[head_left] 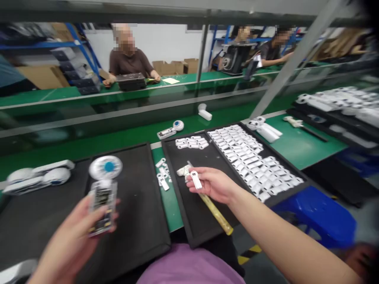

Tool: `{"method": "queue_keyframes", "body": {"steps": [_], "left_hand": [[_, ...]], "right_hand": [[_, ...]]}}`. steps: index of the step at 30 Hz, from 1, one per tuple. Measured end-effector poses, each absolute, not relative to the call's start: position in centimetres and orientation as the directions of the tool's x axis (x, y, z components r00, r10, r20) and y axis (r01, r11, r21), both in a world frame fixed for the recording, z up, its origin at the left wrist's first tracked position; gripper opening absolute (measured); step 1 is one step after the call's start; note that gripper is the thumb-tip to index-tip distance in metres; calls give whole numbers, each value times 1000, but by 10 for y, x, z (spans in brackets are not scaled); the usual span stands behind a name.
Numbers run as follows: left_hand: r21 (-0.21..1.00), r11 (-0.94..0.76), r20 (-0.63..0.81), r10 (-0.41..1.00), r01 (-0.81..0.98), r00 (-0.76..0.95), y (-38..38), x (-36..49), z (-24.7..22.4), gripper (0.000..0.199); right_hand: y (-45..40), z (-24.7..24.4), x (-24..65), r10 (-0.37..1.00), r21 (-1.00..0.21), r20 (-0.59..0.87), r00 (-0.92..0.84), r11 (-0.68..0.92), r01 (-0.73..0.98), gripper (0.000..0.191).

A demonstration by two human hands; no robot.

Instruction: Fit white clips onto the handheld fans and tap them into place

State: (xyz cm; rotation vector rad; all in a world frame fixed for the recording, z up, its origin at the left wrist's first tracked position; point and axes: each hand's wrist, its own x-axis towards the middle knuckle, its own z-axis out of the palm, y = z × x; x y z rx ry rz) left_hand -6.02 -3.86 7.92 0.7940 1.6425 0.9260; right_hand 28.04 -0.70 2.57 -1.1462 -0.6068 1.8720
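Observation:
In my left hand [79,225] is a white handheld device with a round head [102,197]; its casing is open and a circuit board shows. The thumb lies across the board, over a black tray [133,209]. Between the fingertips of my right hand [211,183] is a small white plastic cover [196,180] with a slot near one end. Beneath that hand, a tool with a yellow handle [217,215] and a white-wrapped head lies on a second black tray [189,225]. Loose white covers [163,177] lie on the green strip between the trays.
Rows of white covers [251,161] fill the right part of the second tray. Assembled white devices [38,177] lie at left, more [349,102] at far right. A slanted metal post [278,83] rises behind. A blue stool [328,217] stands at right. Several people work across the bench.

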Motion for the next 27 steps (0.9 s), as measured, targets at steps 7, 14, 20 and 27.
{"method": "queue_keyframes", "body": {"steps": [7,14,20,27], "left_hand": [[974,223,-226,956,34,188,-50,40,54,93],[911,119,-189,972,395,143,-61,56,48,92],[912,55,-134,976,407,170,-62,54,41,83],[935,52,-123,975,351,184,-57,51,32,79]], "right_hand": [[-51,36,216,928,-799,-357,-108,-363,-479,43],[-56,39,205,951,-890,-308,40,-273,-364,41],[-55,41,201,949,-915,-304,88,-265,-304,40],[-54,26,190,956,-961,-232,179,-197,-194,33]]}}
